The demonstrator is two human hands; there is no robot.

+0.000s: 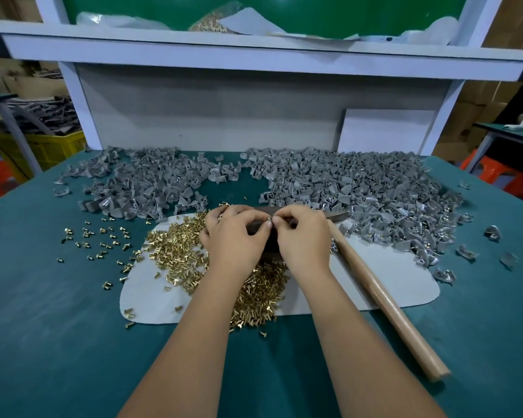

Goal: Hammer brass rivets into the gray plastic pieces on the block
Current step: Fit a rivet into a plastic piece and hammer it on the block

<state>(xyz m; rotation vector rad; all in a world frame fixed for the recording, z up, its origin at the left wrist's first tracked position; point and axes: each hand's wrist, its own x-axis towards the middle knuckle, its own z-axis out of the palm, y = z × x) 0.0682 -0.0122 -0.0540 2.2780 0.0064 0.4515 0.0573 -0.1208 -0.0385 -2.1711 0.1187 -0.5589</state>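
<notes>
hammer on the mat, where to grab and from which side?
Grip the hammer by the bare wooden handle near its lower end, coming from the right hand's side. The handle lies free, slanting toward the person; its head end is hidden behind the hands.

both hands pinching piece, hammer beside

Left hand: back facing up, fingers curled, thumb and forefinger tips drawn together in a pinch at the hand's inner edge. Right hand: back facing up, fingers curled, thumb and forefinger likewise pinched. The two pinches meet tip to tip at centre; whatever lies between them is too small to make out. Forearms: both bare, entering from the lower edge and converging toward the hands, the left from lower left, the right from lower right. Wrists: roughly straight.
</notes>
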